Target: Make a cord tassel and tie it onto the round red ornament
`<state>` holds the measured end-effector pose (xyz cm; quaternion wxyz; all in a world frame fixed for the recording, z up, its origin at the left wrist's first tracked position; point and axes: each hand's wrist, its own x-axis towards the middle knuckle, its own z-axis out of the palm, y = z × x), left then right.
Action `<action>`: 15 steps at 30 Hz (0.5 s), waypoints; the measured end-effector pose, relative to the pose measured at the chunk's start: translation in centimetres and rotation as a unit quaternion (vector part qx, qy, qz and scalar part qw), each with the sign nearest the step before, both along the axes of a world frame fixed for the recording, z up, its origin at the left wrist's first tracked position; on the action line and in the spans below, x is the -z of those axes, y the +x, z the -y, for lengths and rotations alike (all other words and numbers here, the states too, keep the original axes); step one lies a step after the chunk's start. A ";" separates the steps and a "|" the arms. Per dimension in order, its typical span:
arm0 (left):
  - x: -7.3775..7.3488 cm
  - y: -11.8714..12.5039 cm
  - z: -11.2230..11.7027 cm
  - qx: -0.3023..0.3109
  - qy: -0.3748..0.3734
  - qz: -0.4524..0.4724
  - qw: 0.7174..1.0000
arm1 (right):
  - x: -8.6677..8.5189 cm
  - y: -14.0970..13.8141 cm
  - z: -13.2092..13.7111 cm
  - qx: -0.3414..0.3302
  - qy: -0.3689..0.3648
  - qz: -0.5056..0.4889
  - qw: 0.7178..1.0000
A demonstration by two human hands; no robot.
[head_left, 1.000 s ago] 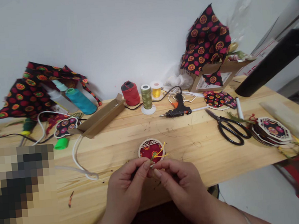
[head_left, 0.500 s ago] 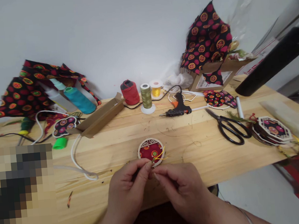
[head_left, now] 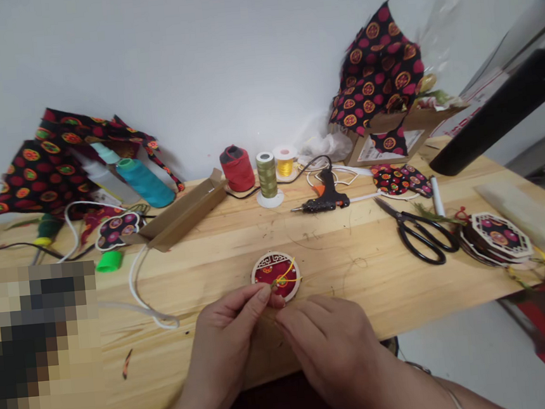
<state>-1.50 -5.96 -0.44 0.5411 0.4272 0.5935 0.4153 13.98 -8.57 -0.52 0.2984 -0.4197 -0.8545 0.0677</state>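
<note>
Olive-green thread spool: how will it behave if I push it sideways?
If pushed high, the olive-green thread spool might tip, as it stands tall and narrow. Its wide white base should help steady it. Once toppled, it could roll, given its round body.

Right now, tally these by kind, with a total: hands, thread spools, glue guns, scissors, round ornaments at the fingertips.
Hands: 2 (left hand, right hand)
Thread spools: 4 (red, green, yellow, blue)
Glue gun: 1
Scissors: 1
Round ornament: 1
Total: 9
</note>
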 end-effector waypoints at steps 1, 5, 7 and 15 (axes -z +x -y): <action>0.0 0.0 0.0 0.000 -0.012 0.020 1.000 | 0.0 0.0 0.0 -0.004 0.006 0.013 1.000; 0.3 0.1 -0.1 0.000 -0.038 0.055 0.998 | -0.6 0.3 -0.1 -0.024 0.036 0.079 0.996; 0.4 0.0 -0.1 0.019 -0.041 0.043 0.998 | -1.4 0.7 -0.4 -0.046 0.040 0.107 0.992; -0.9 -0.4 0.2 0.225 -0.018 0.003 0.974 | -3.6 2.9 -3.9 -0.141 -0.153 -0.032 0.978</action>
